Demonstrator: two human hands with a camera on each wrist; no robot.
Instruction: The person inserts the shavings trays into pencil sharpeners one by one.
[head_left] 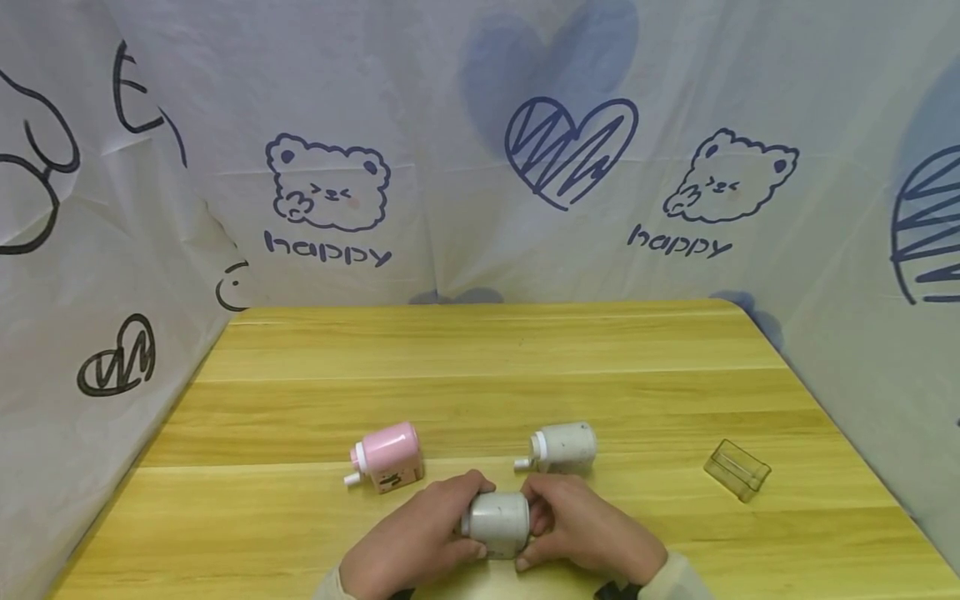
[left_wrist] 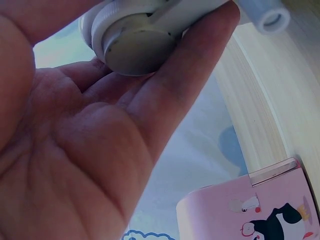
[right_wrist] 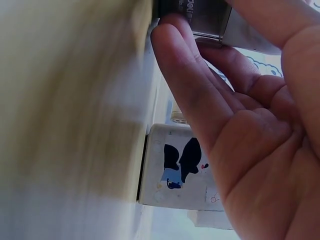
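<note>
Near the table's front edge, a grey-white crank pencil sharpener (head_left: 499, 518) is between both hands. My left hand (head_left: 423, 533) grips its left end, thumb in front and fingers behind. The left wrist view shows its round knob (left_wrist: 140, 50) and crank handle (left_wrist: 272, 19) by those fingers. On the right end, my right hand (head_left: 581, 527) holds the sharpener with curled fingers and thumb. Dark lettered casing (right_wrist: 200, 20) shows at these fingers in the right wrist view. Just behind stands a second grey-white sharpener (head_left: 568, 443); a pink sharpener (head_left: 392, 454) is to the left.
A see-through brownish shavings drawer (head_left: 738, 471) lies on the right side of the wooden table (head_left: 480, 358). White cloth (head_left: 450, 167) with drawn hearts and bears hangs behind and along both sides.
</note>
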